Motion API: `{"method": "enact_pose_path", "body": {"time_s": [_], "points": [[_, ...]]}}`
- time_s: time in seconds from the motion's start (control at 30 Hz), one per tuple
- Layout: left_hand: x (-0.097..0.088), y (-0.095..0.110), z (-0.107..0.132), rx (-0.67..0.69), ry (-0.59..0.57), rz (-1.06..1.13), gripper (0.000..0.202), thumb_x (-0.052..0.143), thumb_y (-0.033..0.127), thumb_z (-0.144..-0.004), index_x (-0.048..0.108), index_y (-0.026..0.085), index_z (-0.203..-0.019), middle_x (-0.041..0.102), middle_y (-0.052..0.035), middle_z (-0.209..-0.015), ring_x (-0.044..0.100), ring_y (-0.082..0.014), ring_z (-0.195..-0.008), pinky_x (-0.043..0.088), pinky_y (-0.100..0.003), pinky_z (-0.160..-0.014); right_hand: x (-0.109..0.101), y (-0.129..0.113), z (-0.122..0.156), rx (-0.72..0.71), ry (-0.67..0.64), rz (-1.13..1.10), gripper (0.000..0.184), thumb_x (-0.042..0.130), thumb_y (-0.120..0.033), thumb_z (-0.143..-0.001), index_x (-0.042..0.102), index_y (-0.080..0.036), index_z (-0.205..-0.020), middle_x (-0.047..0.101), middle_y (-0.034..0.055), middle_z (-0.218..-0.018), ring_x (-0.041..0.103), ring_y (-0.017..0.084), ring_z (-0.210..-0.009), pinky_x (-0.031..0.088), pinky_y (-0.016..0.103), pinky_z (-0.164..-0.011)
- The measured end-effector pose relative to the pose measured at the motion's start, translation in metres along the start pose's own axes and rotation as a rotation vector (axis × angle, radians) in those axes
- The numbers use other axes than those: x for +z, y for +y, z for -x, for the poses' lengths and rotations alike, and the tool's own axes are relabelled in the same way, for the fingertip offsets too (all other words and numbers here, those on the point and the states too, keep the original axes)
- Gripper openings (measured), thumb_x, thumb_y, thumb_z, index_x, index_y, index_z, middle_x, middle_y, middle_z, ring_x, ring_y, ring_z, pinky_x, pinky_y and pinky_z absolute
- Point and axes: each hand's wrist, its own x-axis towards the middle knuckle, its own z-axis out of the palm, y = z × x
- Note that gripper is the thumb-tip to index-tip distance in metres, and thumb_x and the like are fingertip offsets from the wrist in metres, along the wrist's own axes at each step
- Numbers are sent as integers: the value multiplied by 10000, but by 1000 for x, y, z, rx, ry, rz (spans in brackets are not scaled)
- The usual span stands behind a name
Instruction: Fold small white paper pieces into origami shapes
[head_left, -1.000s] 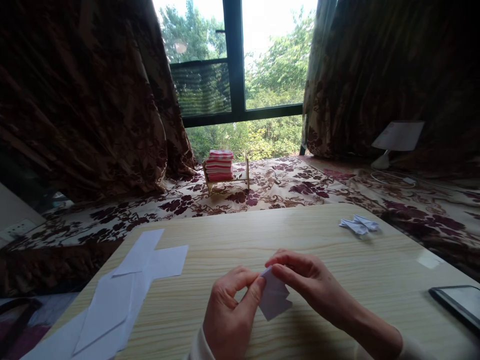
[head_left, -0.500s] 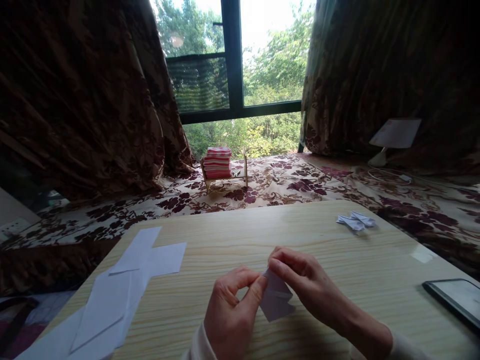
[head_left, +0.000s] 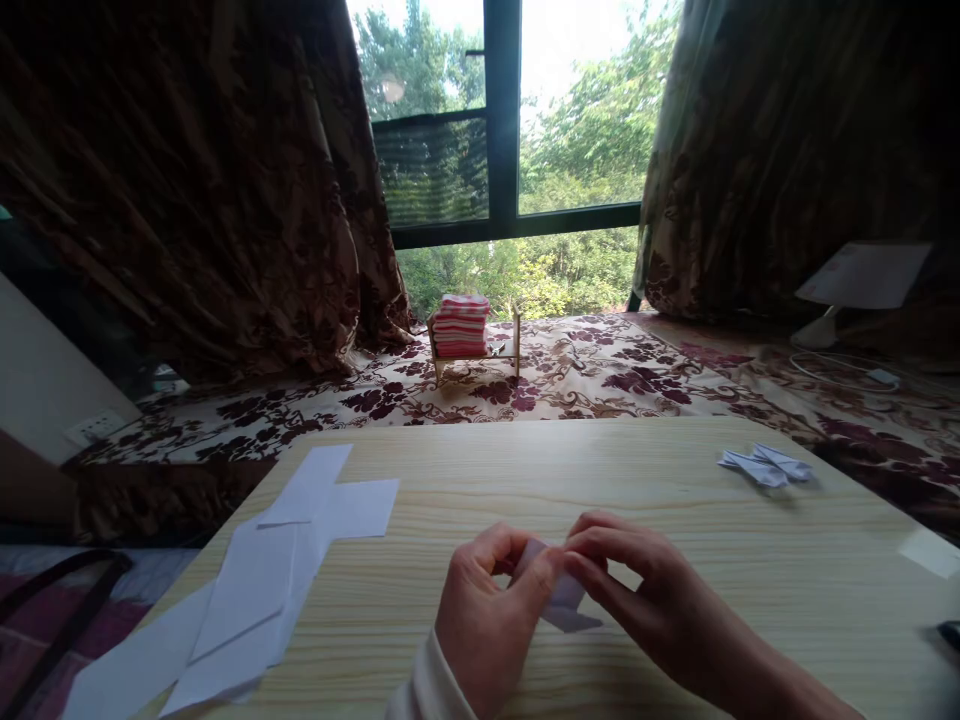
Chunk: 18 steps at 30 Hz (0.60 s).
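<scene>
Both my hands work a small folded piece of white paper (head_left: 564,598) just above the light wooden table (head_left: 600,480), near its front edge. My left hand (head_left: 491,615) is closed, its thumb and fingers pinching the paper's left side. My right hand (head_left: 645,590) is closed too, fingertips pinching the paper's top from the right. Most of the paper is hidden by my fingers; only its lower corner shows.
Several loose white paper sheets (head_left: 262,580) overlap at the table's left. A finished folded paper figure (head_left: 765,466) lies at the far right. A phone's corner (head_left: 949,632) shows at the right edge. Beyond the table, a small wooden rack with striped cloths (head_left: 469,335) stands on floral fabric by the window.
The view has shifted, so everything sits further right in the picture. My hands have closed in over the paper, which now shows less than before.
</scene>
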Motion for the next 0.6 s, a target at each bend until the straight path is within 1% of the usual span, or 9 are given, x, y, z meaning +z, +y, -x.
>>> {"method": "enact_pose_path", "body": {"time_s": [0.1,0.2,0.27,0.33,0.37,0.43,0.5,0.6], "points": [[-1,3,1,5,6,21,274,552,337,-779,593,136,-597,480,13,-561,418,-115,-572,346,-233,-555,3,-1,1,-11,-14,-8,299,482,-328,-895,576,-178,-655,561,32,-673,523,149,-637,406,255,-584],[-4,5,0,-22,-42,62,308,527,351,-786,570,139,-567,411,26,-539,353,-102,-546,285,-226,-505,2,-1,-1,59,-5,-72,318,483,-372,-891,574,-178,-656,549,21,-668,509,143,-619,396,250,-562],[-6,4,-1,-12,-26,68,313,529,358,-785,581,136,-569,421,22,-546,358,-105,-554,281,-226,-508,-1,0,-1,128,-9,-148,383,441,-424,-901,559,-177,-634,526,12,-641,491,140,-601,395,251,-551],[-7,3,-2,16,34,66,304,549,361,-773,595,134,-576,444,17,-554,375,-110,-566,291,-226,-517,-4,1,-1,183,-25,-229,432,390,-477,-909,576,-175,-661,532,17,-647,498,149,-624,415,258,-577],[-8,2,-3,25,64,67,303,560,365,-767,602,133,-577,451,17,-555,379,-112,-570,294,-225,-519,-5,1,0,201,-41,-262,431,396,-501,-899,592,-175,-696,549,22,-672,510,157,-651,426,263,-600],[-9,0,-4,13,99,87,313,581,385,-751,614,130,-572,458,17,-546,375,-110,-564,293,-223,-513,-3,2,1,229,-90,-312,367,487,-519,-851,617,-181,-790,589,33,-754,532,173,-715,442,271,-646],[-8,-1,-4,-33,77,128,322,596,406,-740,643,124,-591,484,12,-549,384,-111,-564,303,-222,-515,1,2,2,261,-108,-357,319,584,-499,-796,608,-181,-795,588,26,-751,525,164,-698,436,256,-617],[-7,0,-3,-90,-12,174,330,599,421,-741,678,120,-631,515,3,-564,408,-118,-576,331,-226,-537,5,3,1,308,-52,-429,320,610,-473,-785,577,-163,-712,526,-6,-633,466,121,-596,381,219,-522]]}}
